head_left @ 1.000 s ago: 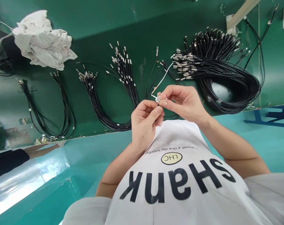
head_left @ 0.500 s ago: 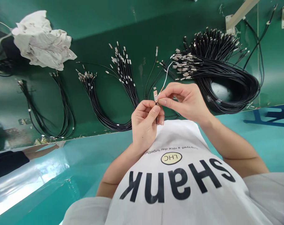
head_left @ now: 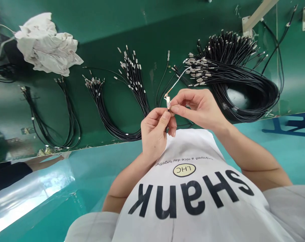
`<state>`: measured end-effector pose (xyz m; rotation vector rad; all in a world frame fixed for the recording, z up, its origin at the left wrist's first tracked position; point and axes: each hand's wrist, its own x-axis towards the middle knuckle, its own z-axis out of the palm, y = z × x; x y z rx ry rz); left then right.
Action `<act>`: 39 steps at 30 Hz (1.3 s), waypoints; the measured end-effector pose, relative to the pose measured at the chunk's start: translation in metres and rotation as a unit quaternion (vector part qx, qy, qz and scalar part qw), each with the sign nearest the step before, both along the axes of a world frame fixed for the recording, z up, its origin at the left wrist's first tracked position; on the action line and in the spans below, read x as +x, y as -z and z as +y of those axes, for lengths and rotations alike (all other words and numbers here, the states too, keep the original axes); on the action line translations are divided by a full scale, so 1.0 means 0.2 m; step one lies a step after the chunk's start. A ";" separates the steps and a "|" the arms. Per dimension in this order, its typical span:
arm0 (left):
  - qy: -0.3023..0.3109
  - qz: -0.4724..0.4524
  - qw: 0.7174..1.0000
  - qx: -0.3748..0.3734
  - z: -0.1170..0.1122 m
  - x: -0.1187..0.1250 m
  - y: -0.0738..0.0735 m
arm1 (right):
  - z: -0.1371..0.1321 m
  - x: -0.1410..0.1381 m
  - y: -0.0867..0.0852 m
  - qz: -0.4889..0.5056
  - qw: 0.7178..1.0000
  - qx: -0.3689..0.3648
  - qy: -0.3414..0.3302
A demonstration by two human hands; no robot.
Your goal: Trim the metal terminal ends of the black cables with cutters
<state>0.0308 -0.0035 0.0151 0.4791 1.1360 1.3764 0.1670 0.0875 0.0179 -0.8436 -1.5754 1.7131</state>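
Observation:
Between the thumb and fingers of my left hand (head_left: pixel 156 129) is a thin black cable, mostly hidden by the hand, its metal connector (head_left: pixel 168 101) pointing up and away from me. My right hand (head_left: pixel 196 106) pinches the lower side of that connector with thumb and forefinger. From the connector's tip a narrow white and copper-coloured strip (head_left: pixel 178 80) runs up to the right, toward the cable pile. Whether the strip is joined to the connector I cannot tell.
Bundled black cables with metal ends lie at right (head_left: pixel 243 70), centre (head_left: pixel 109 117) and left (head_left: pixel 72 114) on the green table (head_left: pixel 104 20). A crumpled white cloth (head_left: pixel 46 45) is at the upper left. Another person's arm (head_left: pixel 41 164) shows at left.
The strip's near end has shifted from my right fingertips to the connector's tip. My right thumb and forefinger now press on the connector's side; my left hand has barely moved.

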 end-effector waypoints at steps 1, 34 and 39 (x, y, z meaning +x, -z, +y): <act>-0.001 0.004 1.000 0.000 0.00 0.00 0.00 | 0.00 0.00 -0.01 -0.002 1.000 -0.009 0.000; 0.098 -0.044 0.993 -0.048 0.01 -0.07 0.11 | 0.11 0.07 0.08 -0.099 0.920 0.354 -0.133; 0.122 0.014 0.992 -0.041 -0.01 -0.06 0.06 | 0.09 0.07 0.10 -0.093 0.958 0.264 -0.059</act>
